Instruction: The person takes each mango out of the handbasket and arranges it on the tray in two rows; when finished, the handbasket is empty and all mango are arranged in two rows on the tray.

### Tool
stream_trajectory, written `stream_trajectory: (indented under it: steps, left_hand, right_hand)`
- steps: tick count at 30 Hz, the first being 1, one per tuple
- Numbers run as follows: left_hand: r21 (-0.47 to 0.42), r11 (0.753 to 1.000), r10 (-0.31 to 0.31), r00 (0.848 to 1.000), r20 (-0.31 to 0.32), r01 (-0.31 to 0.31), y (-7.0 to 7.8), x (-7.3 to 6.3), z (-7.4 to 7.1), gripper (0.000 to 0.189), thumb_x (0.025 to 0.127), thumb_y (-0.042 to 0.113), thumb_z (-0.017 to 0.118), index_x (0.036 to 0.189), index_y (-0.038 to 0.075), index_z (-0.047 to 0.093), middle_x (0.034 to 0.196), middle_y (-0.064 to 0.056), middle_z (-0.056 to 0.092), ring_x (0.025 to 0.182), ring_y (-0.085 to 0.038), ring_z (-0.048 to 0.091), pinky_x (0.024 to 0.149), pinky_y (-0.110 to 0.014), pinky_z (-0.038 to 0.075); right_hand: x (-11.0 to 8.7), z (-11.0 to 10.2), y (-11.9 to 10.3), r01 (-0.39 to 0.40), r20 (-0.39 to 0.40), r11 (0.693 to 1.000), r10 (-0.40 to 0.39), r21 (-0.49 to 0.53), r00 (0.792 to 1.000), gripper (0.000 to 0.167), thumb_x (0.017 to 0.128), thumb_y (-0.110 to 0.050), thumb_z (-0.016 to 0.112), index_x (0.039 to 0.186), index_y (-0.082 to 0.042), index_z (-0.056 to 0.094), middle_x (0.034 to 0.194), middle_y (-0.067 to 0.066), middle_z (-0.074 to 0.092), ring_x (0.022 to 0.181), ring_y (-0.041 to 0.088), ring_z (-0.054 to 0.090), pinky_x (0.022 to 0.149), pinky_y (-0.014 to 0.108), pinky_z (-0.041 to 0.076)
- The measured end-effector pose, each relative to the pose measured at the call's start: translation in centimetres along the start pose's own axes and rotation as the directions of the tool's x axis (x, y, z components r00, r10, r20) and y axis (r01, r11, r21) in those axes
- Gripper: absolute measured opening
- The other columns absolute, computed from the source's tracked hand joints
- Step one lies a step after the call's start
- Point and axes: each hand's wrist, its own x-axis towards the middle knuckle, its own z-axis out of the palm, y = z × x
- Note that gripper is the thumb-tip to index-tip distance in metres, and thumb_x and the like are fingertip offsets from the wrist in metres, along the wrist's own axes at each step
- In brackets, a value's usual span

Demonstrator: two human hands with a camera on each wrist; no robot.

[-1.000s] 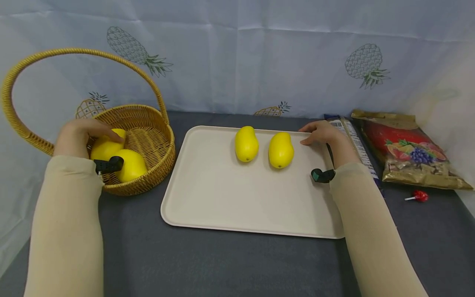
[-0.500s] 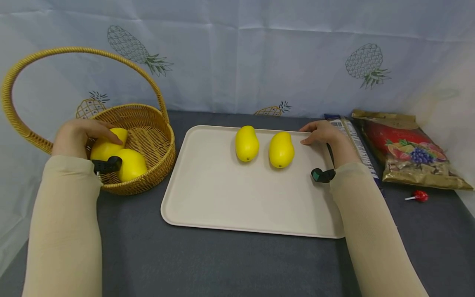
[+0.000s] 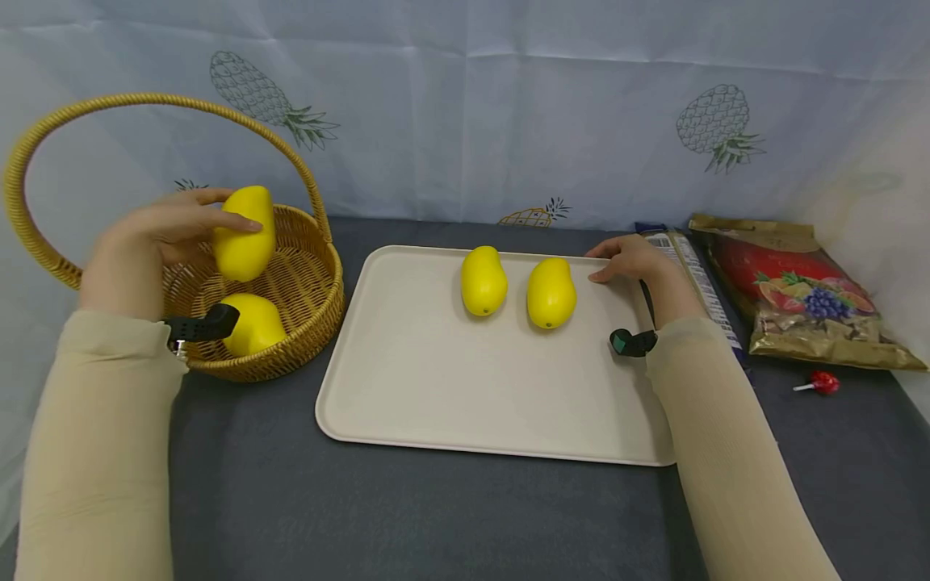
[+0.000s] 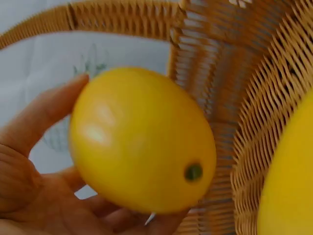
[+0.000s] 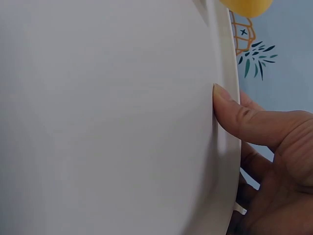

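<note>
My left hand [image 3: 170, 226] grips a yellow mango [image 3: 247, 242] and holds it above the wicker basket [image 3: 320, 323]. In the left wrist view, thumb and fingers wrap the mango [image 4: 142, 137], whose green stem spot faces the camera. Another mango [image 3: 254, 324] lies inside the basket, partly covered by the wrist camera. On the beige tray [image 3: 465, 387], two mangoes rest near the far rim, a left one [image 3: 483, 282] and a right one [image 3: 550, 294]. My right hand [image 3: 635, 262] pinches the tray's far right rim, the thumb on top and the other fingers outside it [image 5: 274, 152].
The basket's tall handle [image 3: 167, 101] arches over my left hand. Right of the tray lie a red and gold bag [image 3: 806, 298], a blue and white packet [image 3: 701, 282] partly behind my right arm, and a red lollipop [image 3: 823, 382]. A pineapple-print curtain [image 3: 436, 121] hangs behind.
My left hand has lifted one mango up from inside the basket, turning it more upright. The second mango stays in the basket. My right hand and the tray have not moved.
</note>
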Motion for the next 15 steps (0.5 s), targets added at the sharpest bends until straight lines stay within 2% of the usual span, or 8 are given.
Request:
stream_trajectory:
  steps: [3,6,7,9,11,13,15]
  left_hand:
    - [-0.062,0.997,0.051,0.997,0.059,-0.047,0.8,-0.4,0.6,0.094,0.098,0.042,0.055,0.158,0.021,-0.015,0.150,-0.013,0.026,0.114,-0.011,0.056,0.092,-0.038,0.057]
    - [-0.106,0.990,0.101,0.989,0.105,-0.090,1.6,-1.1,1.4,0.092,0.100,0.036,0.053,0.158,0.023,-0.018,0.159,-0.016,0.015,0.103,-0.002,0.060,0.092,-0.036,0.057]
    - [-0.115,0.988,0.116,0.987,0.113,-0.103,1.9,-1.4,1.7,0.092,0.101,0.035,0.053,0.157,0.023,-0.019,0.161,-0.017,0.009,0.102,-0.002,0.061,0.091,-0.036,0.057]
    - [-0.137,0.982,0.145,0.983,0.117,-0.128,2.5,-1.9,2.4,0.090,0.101,0.032,0.054,0.158,0.026,-0.015,0.163,-0.017,0.006,0.103,-0.004,0.061,0.089,-0.036,0.057]
    - [-0.146,0.978,0.165,0.980,0.116,-0.147,3.0,-2.3,3.1,0.084,0.100,0.030,0.055,0.158,0.029,-0.006,0.159,-0.013,0.016,0.104,-0.007,0.062,0.088,-0.036,0.058]
    - [-0.154,0.973,0.194,0.973,0.122,-0.175,3.5,-2.6,3.9,0.076,0.100,0.027,0.056,0.155,0.029,0.005,0.149,-0.009,0.029,0.104,-0.011,0.063,0.088,-0.039,0.058]
    - [-0.159,0.967,0.219,0.967,0.134,-0.197,3.9,-2.9,4.6,0.068,0.099,0.025,0.057,0.151,0.029,0.012,0.140,-0.005,0.035,0.105,-0.014,0.063,0.088,-0.041,0.058]
  right_hand:
    - [0.0,0.0,-0.1,0.002,0.001,1.000,-0.002,-0.006,1.000,0.058,0.092,-0.022,0.071,0.143,-0.007,0.049,0.151,0.023,0.039,0.139,0.044,0.036,0.118,0.060,0.029]
    - [0.0,0.0,-0.1,0.005,0.001,1.000,-0.005,-0.011,1.000,0.058,0.092,-0.022,0.071,0.143,-0.007,0.049,0.151,0.024,0.039,0.139,0.044,0.036,0.118,0.060,0.030]
    - [0.0,0.0,-0.1,0.005,0.001,1.000,-0.005,-0.012,1.000,0.058,0.092,-0.023,0.071,0.144,-0.007,0.049,0.151,0.024,0.039,0.139,0.044,0.037,0.118,0.060,0.030]
    - [-0.1,-0.1,-0.1,0.006,-0.001,1.000,-0.006,-0.019,1.000,0.058,0.092,-0.023,0.071,0.144,-0.008,0.049,0.152,0.024,0.039,0.138,0.044,0.037,0.117,0.060,0.031]
    - [-0.1,-0.1,-0.1,0.006,-0.001,1.000,-0.006,-0.021,1.000,0.058,0.092,-0.023,0.070,0.144,-0.008,0.049,0.152,0.024,0.039,0.138,0.044,0.037,0.117,0.060,0.031]
    - [-0.1,-0.1,0.0,0.007,0.001,1.000,-0.007,-0.022,1.000,0.058,0.092,-0.023,0.070,0.144,-0.007,0.049,0.152,0.024,0.038,0.138,0.044,0.037,0.118,0.060,0.030]
    - [-0.1,0.0,0.0,0.010,0.004,1.000,-0.009,-0.022,1.000,0.058,0.092,-0.023,0.070,0.144,-0.007,0.049,0.152,0.024,0.038,0.139,0.044,0.036,0.118,0.060,0.030]
